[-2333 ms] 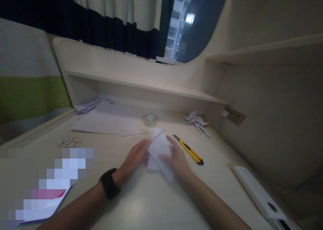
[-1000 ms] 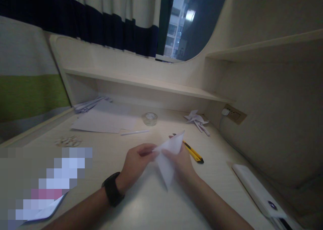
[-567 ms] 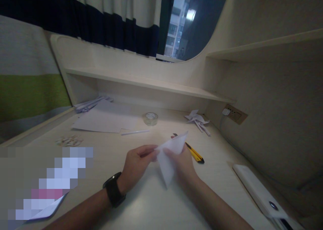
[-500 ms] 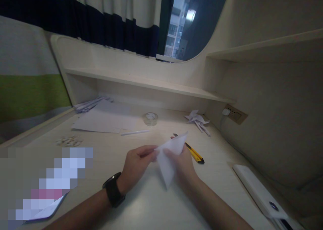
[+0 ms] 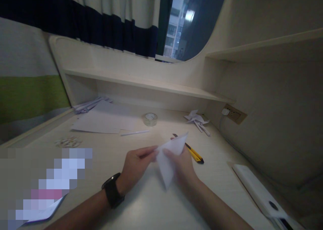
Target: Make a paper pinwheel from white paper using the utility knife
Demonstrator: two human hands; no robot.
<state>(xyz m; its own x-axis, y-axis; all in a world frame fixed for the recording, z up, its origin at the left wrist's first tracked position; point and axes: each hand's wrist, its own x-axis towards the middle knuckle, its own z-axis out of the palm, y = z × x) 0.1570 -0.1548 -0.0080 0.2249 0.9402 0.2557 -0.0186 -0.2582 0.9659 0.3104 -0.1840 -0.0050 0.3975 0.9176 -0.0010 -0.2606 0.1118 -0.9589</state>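
Between my hands, above the table, is a folded white sheet of paper (image 5: 168, 167) with one corner pointing down and another up to the right. My left hand (image 5: 138, 161), with a black watch (image 5: 113, 191) on its wrist, pinches the paper's left corner. On the other side my right hand (image 5: 182, 161) grips it, thumb on the near face and fingers mostly hidden behind. A yellow and black utility knife (image 5: 195, 155) lies on the table just beyond my right hand, its front part partly covered by the paper.
A clear tape roll (image 5: 150, 119) and a thin white paper stick (image 5: 135, 133) lie farther back. White paper sheets (image 5: 101, 119) are at back left, beside a small pile of pale bits (image 5: 68, 142). Paper pinwheels (image 5: 196, 120) lie at back right; a long white device (image 5: 254, 189) is at right.
Both hands keep their grip on the folded paper, almost unmoved. The whole view has shifted very slightly.
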